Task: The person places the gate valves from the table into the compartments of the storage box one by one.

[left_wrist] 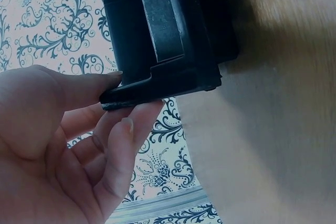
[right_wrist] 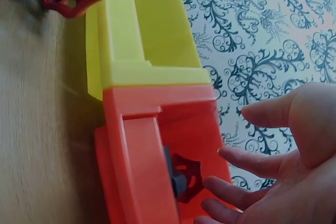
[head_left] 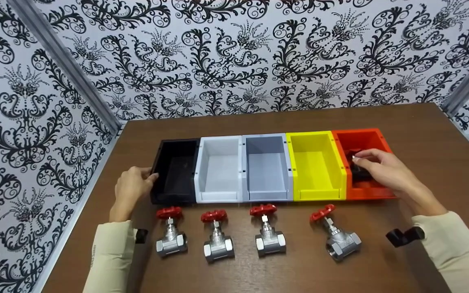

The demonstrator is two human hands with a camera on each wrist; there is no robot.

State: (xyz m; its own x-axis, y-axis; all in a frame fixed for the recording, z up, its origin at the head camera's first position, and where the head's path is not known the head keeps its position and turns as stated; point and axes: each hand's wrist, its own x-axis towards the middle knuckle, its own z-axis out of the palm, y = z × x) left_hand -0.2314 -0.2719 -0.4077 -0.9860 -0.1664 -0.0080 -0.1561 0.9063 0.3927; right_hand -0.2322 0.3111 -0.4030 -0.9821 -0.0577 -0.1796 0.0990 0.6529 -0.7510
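My left hand [head_left: 133, 185] pinches the left wall of the black bin [head_left: 156, 183], thumb on one side and fingers on the other; the left wrist view shows this grip [left_wrist: 113, 90] close up. My right hand [head_left: 387, 169] reaches over the red bin [head_left: 375, 193] at the row's right end. Inside that bin lies a dark valve [head_left: 358, 173], whose red handwheel [right_wrist: 191, 179] shows in the right wrist view. There, the right fingers [right_wrist: 252, 163] are extended and spread from the thumb, with fingertips close to the handwheel.
Between the black and red bins stand a white bin [head_left: 219, 197], a grey bin [head_left: 267, 196] and a yellow bin [head_left: 320, 195], joined in one row. Several steel valves with red handwheels, including a tilted one [head_left: 342, 243], lie before them on the brown table [head_left: 283, 276]. Patterned walls enclose the back and sides.
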